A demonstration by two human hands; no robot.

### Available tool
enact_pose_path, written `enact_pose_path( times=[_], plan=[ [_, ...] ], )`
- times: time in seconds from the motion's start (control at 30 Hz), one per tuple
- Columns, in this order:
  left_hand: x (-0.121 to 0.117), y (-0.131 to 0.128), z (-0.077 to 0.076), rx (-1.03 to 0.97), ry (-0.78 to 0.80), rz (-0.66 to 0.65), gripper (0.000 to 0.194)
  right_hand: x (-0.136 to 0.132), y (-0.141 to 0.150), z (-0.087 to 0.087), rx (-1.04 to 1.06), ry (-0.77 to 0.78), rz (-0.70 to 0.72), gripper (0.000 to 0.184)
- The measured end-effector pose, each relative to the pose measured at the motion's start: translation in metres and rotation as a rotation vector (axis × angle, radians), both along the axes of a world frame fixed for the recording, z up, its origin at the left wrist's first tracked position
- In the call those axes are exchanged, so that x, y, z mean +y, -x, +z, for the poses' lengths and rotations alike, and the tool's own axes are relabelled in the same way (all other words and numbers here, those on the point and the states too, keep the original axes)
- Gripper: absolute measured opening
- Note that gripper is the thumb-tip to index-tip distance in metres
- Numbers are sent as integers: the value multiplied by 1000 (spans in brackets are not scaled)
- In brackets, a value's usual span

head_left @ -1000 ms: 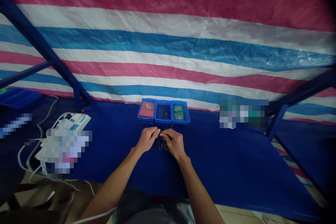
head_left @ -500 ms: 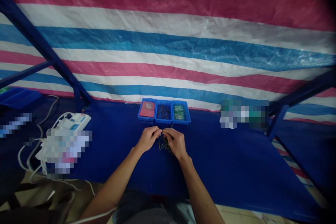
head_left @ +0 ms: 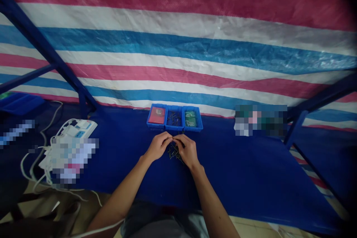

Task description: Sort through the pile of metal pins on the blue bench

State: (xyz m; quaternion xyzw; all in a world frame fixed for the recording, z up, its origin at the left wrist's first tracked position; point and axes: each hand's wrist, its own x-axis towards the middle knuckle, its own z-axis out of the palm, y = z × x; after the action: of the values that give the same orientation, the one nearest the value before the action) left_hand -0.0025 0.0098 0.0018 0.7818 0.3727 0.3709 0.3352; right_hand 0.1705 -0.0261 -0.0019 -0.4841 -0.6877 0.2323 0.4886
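My left hand (head_left: 159, 146) and my right hand (head_left: 187, 150) meet at the fingertips above the blue tabletop. Both are closed in a pinch, and whatever lies between the fingers is too small and hidden to make out. Just beneath, partly covered by my right hand, is a loose pile of thin dark rods (head_left: 174, 152) with some brassy glints. Beyond the hands stand three joined blue bins: the left bin (head_left: 156, 125) holds a flat red piece, the middle bin (head_left: 174, 128) more slim dark pieces, and the right bin (head_left: 193, 129) small clear or pale green pieces.
A white power strip (head_left: 88, 129) with tangled white cables (head_left: 32, 174) lies on the left of the table (head_left: 245, 178). Blurred-out items sit at left and back right. Blue frame bars (head_left: 64, 76) slant up both sides, before a striped tarp (head_left: 178, 48).
Both hands stay pinched together at nearly the same spot, with only slight finger movement. The whole view has shifted a little.
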Motion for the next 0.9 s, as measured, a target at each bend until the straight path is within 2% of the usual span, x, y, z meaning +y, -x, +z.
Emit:
enact_pose_path(
  times=[0.23,0.43,0.6,0.77,0.9],
  plan=[
    [1,0,-2,5,-14,11,29,-1,0,2,-75,-14,-34,21],
    [1,0,-3,1,-19,21,24,-1,-1,-2,-146,9,-63,25],
    [2,0,-1,9,-9,30,25,-1,1,-1,-104,24,-61,20],
    [2,0,-1,22,-6,35,25,0,2,2,-84,6,-27,21],
    [2,-1,-2,21,-22,44,26,0,1,1,-108,-2,-57,24]
  ],
)
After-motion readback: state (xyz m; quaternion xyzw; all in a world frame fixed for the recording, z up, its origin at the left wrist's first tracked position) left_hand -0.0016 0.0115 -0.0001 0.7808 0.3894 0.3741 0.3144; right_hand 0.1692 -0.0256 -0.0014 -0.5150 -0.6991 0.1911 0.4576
